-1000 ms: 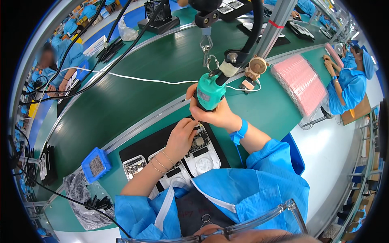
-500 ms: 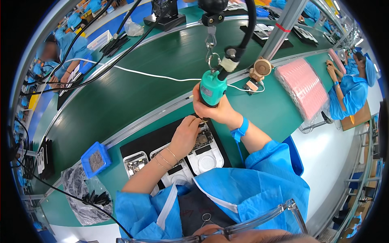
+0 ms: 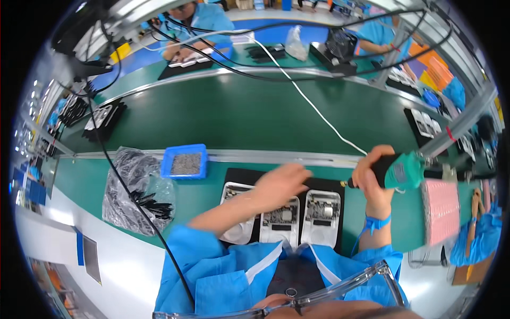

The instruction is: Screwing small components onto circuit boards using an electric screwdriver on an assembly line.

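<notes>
Head camera: a black mat (image 3: 244, 175) is taken as the reference spot, so everything's placed from that. Three white device housings are laid side by side on it, backs off and circuit boards showing. The right housing (image 3: 321, 217) and the middle housing (image 3: 280, 234) are seen pretty well, while the left housing (image 3: 237, 233) is partly covered by the left forearm.

A green electric screwdriver (image 3: 407, 171) is gripped in the right hand (image 3: 373, 175), fingers wrapped round the black part, just off the mat's right side. It's held tilted well over, tip pointed back at the mat's far right corner; contact can't be made out. A blue strap (image 3: 378, 224) is worn on that wrist.

The left hand (image 3: 281, 184) is held over the mat's far half, kinda blurry, fingers loosely bent. Whether anything tiny is pinched there can't be told.

Left of the mat, a blue tray (image 3: 166, 164) is filled with small grey metal pieces, and a clear plastic bag (image 3: 123, 199) of black parts is left farther out.
</notes>
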{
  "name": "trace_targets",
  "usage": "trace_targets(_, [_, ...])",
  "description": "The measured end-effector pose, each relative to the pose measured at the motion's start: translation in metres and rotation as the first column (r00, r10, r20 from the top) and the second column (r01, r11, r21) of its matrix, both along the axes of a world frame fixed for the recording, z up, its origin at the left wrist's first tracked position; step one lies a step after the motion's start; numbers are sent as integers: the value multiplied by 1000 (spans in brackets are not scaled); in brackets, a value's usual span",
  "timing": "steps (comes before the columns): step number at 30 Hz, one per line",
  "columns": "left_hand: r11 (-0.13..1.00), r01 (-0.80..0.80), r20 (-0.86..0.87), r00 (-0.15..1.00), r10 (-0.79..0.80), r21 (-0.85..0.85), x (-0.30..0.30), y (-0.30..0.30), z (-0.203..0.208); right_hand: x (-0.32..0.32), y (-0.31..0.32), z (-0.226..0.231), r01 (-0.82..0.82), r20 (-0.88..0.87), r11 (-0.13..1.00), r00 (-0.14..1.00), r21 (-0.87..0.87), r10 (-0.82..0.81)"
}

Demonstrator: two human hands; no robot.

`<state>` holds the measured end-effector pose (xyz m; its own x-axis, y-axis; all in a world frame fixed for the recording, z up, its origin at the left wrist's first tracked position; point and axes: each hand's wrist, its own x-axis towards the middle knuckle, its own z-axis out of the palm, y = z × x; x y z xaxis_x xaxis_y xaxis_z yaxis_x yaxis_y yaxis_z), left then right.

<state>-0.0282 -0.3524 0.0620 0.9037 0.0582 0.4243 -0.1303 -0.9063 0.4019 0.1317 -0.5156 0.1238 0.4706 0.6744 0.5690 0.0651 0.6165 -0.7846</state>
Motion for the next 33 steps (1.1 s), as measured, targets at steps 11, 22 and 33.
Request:
trace_targets(11, [743, -623, -309, 677, 668, 243, -157, 187, -28, -20, 11, 0, -65, 2, 998, 998, -27, 65])
trace_targets(22, [702, -660, -144, 693, 706, 266, -152, 182, -29, -19, 9, -6, -60, -35, 997, 998, -57, 58])
trace_targets(33, [976, 209, 135, 971, -200, -64, -17, -11, 2, -44, 21, -13, -364, -174, 924, 909, 116, 380])
